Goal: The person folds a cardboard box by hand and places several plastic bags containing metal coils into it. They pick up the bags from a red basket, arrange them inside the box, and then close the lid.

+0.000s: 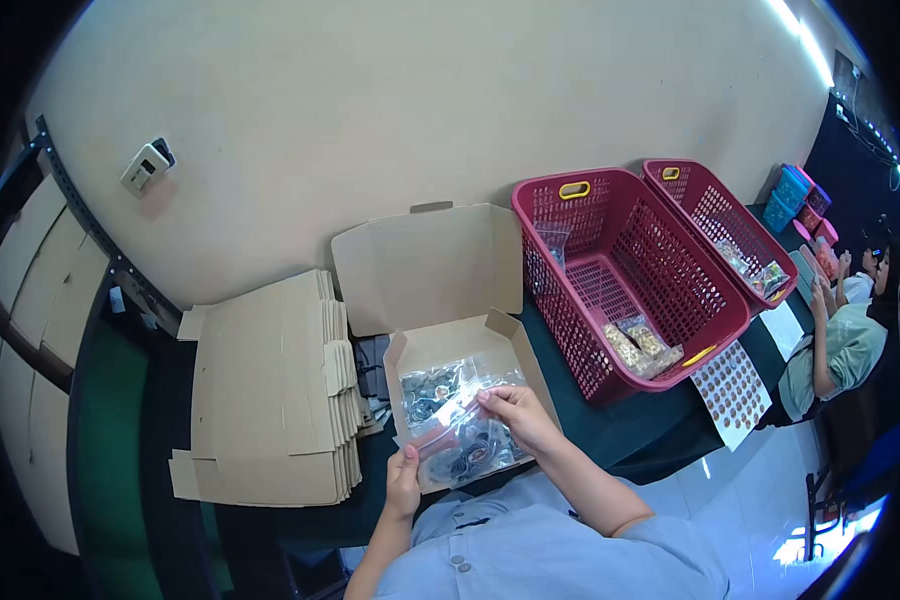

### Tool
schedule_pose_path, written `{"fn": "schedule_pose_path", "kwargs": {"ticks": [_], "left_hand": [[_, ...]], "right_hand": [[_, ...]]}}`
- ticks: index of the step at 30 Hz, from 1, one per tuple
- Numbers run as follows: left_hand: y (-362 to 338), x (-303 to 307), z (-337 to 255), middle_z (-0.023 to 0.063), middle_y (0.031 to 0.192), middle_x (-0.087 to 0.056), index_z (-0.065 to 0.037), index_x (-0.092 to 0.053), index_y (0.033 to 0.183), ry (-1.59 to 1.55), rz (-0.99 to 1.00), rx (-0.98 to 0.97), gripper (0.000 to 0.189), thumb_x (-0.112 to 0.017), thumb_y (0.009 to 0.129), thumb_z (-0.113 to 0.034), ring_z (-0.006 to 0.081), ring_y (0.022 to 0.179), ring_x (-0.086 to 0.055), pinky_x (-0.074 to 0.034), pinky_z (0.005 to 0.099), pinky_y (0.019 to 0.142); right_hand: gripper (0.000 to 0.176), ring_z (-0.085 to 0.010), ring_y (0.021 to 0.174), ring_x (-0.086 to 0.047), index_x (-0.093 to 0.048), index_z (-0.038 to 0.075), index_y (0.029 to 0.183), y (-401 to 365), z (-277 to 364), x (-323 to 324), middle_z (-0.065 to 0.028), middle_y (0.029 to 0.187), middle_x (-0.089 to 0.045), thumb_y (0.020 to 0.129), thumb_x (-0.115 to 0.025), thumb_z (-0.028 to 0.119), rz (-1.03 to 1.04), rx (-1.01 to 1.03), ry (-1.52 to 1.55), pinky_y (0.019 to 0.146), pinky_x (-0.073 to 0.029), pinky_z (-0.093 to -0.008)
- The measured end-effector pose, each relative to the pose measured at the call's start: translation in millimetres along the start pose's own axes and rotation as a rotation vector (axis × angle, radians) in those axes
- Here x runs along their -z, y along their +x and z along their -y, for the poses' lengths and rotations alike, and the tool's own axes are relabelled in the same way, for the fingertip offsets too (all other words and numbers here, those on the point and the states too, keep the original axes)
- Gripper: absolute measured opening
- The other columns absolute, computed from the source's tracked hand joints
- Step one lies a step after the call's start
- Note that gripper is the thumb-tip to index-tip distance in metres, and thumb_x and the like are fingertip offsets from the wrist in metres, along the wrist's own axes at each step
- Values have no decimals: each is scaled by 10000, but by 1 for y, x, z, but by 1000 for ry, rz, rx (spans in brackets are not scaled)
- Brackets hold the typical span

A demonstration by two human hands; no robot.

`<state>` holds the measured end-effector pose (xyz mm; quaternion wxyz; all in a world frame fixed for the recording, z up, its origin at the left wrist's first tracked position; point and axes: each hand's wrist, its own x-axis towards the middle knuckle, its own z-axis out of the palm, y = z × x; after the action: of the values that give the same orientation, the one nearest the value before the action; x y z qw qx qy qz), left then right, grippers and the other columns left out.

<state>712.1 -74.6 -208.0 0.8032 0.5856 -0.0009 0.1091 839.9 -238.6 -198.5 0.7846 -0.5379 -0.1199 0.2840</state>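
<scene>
An open cardboard box (538, 378) with its lid raised stands before me, holding several clear plastic bags with dark items (432, 390). Above it I hold a clear plastic bag (448, 425) that shows something reddish inside. My left hand (404, 482) pinches the bag's lower left end, over the box's front left edge. My right hand (522, 418) pinches its upper right end, over the box's right part. The held bag partly hides the bags beneath it.
Flattened cardboard boxes (265, 390) are stacked at the left. Two maroon baskets (660, 240) with bagged items stand at the right, near a sheet of round stickers (732, 395). Another person (850, 345) sits at the far right. Metal shelving (90, 235) stands at the left.
</scene>
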Motion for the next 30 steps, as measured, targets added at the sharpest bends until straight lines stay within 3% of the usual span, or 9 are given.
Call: {"fn": "schedule_pose_path", "kwargs": {"ticks": [5,12,13,14,16,17,21,25,30], "left_hand": [[5,-4,-7,174,1125,-584,24,-238,1368,167,43,-16,797,-620,818,-409,226,1054,-557,-389,329,932],[8,-13,-7,201,1190,-525,-16,-274,1360,-52,139,40,935,-703,699,-518,242,1112,-509,-392,334,930],[7,-15,-2,184,1113,-576,-16,-428,1273,209,90,-42,738,-735,721,-396,225,1043,-555,-424,312,885],[7,-17,-3,184,1113,-576,-16,-428,1273,210,88,-41,738,-735,721,-396,225,1043,-555,-424,312,885],[7,-22,-9,150,991,-631,-3,-571,1115,615,0,171,492,-753,724,-241,185,925,-601,-458,287,824],[7,-25,-4,116,899,-654,25,-626,972,556,-112,85,304,-735,733,-127,147,827,-614,-478,262,775],[9,-20,3,110,913,-642,62,-601,930,135,-244,101,192,-677,772,-15,120,833,-601,-481,231,749],[10,-19,3,113,906,-641,53,-597,922,120,-215,110,206,-695,749,-2,121,832,-600,-479,233,745],[11,-7,10,116,904,-639,55,-588,921,232,-154,112,245,-719,724,-11,124,852,-594,-475,241,753]], "right_hand": [[148,-77,732,-573,-602,24,920,-2,27,-3,-51,861,-620,901,-531,153,-57,57,383,674,-509,-235],[119,-105,808,-578,-559,44,909,-4,20,-18,-32,894,-586,906,-522,157,-272,196,494,776,-542,-337],[130,-129,831,-581,-547,44,914,-4,16,-17,-37,885,-578,919,-497,164,-293,196,474,803,-535,-364],[130,-129,831,-581,-547,44,914,-4,12,-17,-37,885,-578,919,-497,164,-292,195,475,803,-535,-364],[160,-152,869,-578,-551,34,938,-6,4,-17,-65,894,-576,932,-466,170,-308,164,460,839,-517,-384],[199,-180,948,-562,-524,22,1033,-7,4,-17,-97,936,-576,941,-446,180,-244,127,438,857,-497,-379],[374,-168,944,-571,-413,-17,1175,-15,14,-27,-105,1019,-580,895,-552,189,-15,106,-95,831,-467,-290],[389,-133,963,-547,-467,-46,1124,-21,0,-21,-110,1029,-577,838,-635,158,111,33,-244,820,-451,-280],[340,-114,943,-544,-498,-33,1098,-17,-17,-8,-82,985,-587,862,-613,182,37,-132,-149,806,-447,-268]]}}
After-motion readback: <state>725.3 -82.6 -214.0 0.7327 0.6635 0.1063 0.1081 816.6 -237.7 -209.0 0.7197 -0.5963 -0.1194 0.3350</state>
